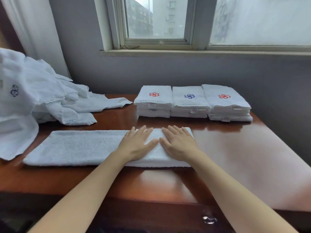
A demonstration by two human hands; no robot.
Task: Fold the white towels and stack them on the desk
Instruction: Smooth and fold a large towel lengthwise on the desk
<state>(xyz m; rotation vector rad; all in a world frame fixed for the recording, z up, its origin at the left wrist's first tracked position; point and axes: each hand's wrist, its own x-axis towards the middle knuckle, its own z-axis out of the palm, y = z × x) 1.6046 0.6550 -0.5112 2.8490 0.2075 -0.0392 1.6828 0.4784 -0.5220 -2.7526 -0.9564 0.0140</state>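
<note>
Both left hand [137,145] and right hand [179,143] press flat, fingers [145,130] straight, on the towel [75,147], at its doubled right end. Likely smoothing; next, fold the 9 o'clock end over.

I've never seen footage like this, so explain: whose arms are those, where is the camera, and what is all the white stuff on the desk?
No machine here. One camera sits on a person's head, looking forward and down, so the arms are that person's own. The left hand and right hand lie flat, side by side, on the right end of a long white towel on the wooden desk. Neither grips anything. Behind stand three stacks of folded towels, the outer two with red emblems, the middle one blue. At the left lies a heap of unfolded towels.
</note>
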